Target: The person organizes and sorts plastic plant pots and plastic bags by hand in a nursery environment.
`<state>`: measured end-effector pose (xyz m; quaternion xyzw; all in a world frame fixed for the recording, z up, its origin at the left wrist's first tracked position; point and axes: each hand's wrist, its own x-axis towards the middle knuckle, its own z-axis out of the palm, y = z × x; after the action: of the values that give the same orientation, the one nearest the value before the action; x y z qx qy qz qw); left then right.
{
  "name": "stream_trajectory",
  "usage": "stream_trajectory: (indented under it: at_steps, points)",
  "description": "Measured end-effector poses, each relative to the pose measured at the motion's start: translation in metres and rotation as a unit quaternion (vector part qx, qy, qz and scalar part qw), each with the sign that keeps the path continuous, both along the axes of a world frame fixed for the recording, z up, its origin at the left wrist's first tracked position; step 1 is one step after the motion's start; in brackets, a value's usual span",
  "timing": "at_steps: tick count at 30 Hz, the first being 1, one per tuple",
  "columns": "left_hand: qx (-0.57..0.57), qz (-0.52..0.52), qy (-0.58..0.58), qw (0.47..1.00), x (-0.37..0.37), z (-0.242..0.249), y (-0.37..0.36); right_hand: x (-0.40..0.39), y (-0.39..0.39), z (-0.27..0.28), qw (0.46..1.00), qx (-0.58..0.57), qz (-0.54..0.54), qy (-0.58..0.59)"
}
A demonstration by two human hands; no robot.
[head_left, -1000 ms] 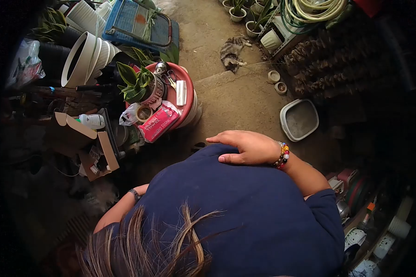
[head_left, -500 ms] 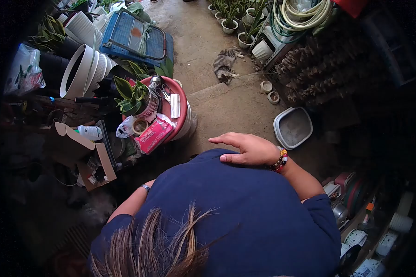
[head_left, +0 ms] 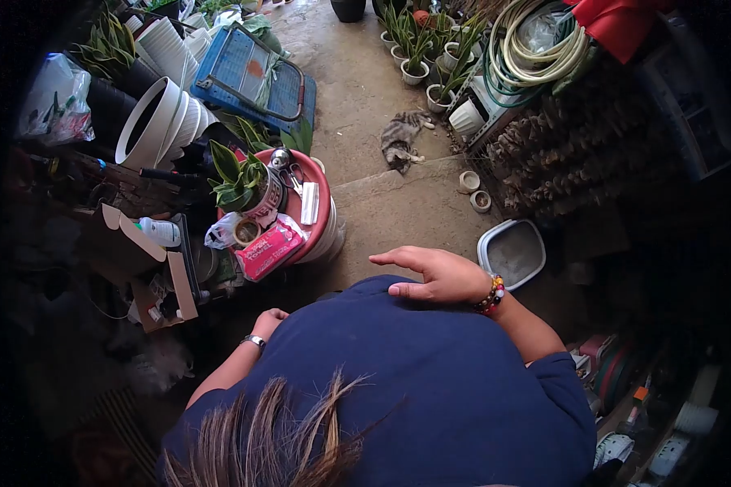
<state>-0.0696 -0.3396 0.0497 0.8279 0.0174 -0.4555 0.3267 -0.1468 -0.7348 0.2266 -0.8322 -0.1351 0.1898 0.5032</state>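
Note:
My right hand (head_left: 441, 274) rests against the front of my dark blue shirt (head_left: 398, 365), its fingers stretched out and holding nothing. My left hand (head_left: 270, 322) is at the shirt's left side, and its fingers are mostly hidden. Ahead of the left hand stands a round red-topped stand (head_left: 323, 188). On it are a pink pack of towels (head_left: 270, 247), a roll of tape (head_left: 247, 230), a potted snake plant (head_left: 248, 183), scissors (head_left: 296, 180), a white block (head_left: 309, 203) and a shiny metal ball-shaped thing (head_left: 280, 158).
A cat (head_left: 404, 142) lies on the concrete floor (head_left: 365, 219). Ahead right are a white-rimmed basin (head_left: 512, 253), two small bowls (head_left: 473, 191), potted plants (head_left: 415, 69) and a coiled hose (head_left: 536, 49). Leftward are a blue folded chair (head_left: 252, 77), white pots (head_left: 158, 122) and an open cardboard box (head_left: 170, 284).
My left hand has come into view beside the shirt; before, only its wrist showed. The right hand keeps its pose. The view has tilted slightly, shifting the surroundings.

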Motion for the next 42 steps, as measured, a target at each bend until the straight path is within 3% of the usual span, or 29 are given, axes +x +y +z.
stream_trajectory:
  at_steps: [2, 4, 6, 8, 10, 11, 12, 13, 16, 22, 24, 26, 28, 31, 42]
  points:
    - [0.087, -0.129, -0.128, 0.979, 0.012, 0.031, -0.047, -0.001, -0.004, 0.005, 1.000, 0.005, -0.001, -0.004]
    - [-0.009, -0.138, -0.214, 0.967, 0.032, 0.039, -0.086, -0.001, -0.009, 0.008, 1.000, 0.010, 0.000, -0.007]
    - [-0.093, -0.147, -0.235, 0.956, 0.049, 0.089, -0.135, 0.005, -0.016, 0.011, 0.999, -0.019, 0.023, -0.028]
    - [-0.098, -0.223, -0.280, 0.929, 0.061, 0.144, -0.175, 0.016, -0.021, 0.018, 0.998, -0.024, 0.034, -0.047]
    - [-0.123, -0.319, -0.337, 0.877, 0.073, 0.181, -0.201, 0.033, -0.028, 0.029, 0.996, -0.035, 0.046, -0.069]
    - [-0.125, -0.317, -0.344, 0.875, 0.080, 0.195, -0.212, 0.044, -0.029, 0.035, 0.993, -0.044, 0.054, -0.092]
    - [-0.176, -0.372, -0.374, 0.831, 0.087, 0.206, -0.222, 0.055, -0.032, 0.037, 0.990, -0.052, 0.062, -0.115]
    - [-0.222, -0.426, -0.402, 0.780, 0.096, 0.212, -0.230, 0.069, -0.036, 0.038, 0.989, -0.055, 0.064, -0.123]
    - [-0.214, -0.489, -0.432, 0.727, 0.131, 0.218, -0.246, 0.108, -0.051, 0.037, 0.982, -0.111, 0.056, -0.141]
    - [-0.222, -0.457, -0.378, 0.774, 0.213, 0.181, -0.298, 0.178, -0.080, 0.012, 0.988, -0.109, -0.003, -0.105]
    - [-0.161, -0.373, -0.416, 0.814, 0.231, 0.165, -0.319, 0.210, -0.089, -0.013, 0.977, -0.133, -0.061, -0.155]
    - [-0.112, -0.359, -0.436, 0.817, 0.254, 0.157, -0.337, 0.242, -0.095, -0.022, 0.980, -0.156, -0.067, -0.101]
    - [-0.046, -0.368, -0.491, 0.788, 0.278, 0.149, -0.350, 0.276, -0.104, -0.034, 0.976, -0.187, -0.055, -0.096]
    - [0.037, -0.354, -0.491, 0.795, 0.312, 0.144, -0.369, 0.317, -0.126, -0.036, 0.973, -0.219, -0.046, -0.062]
    - [0.078, -0.277, -0.433, 0.854, 0.415, 0.137, -0.448, 0.454, -0.226, -0.049, 0.969, -0.222, 0.049, -0.101]
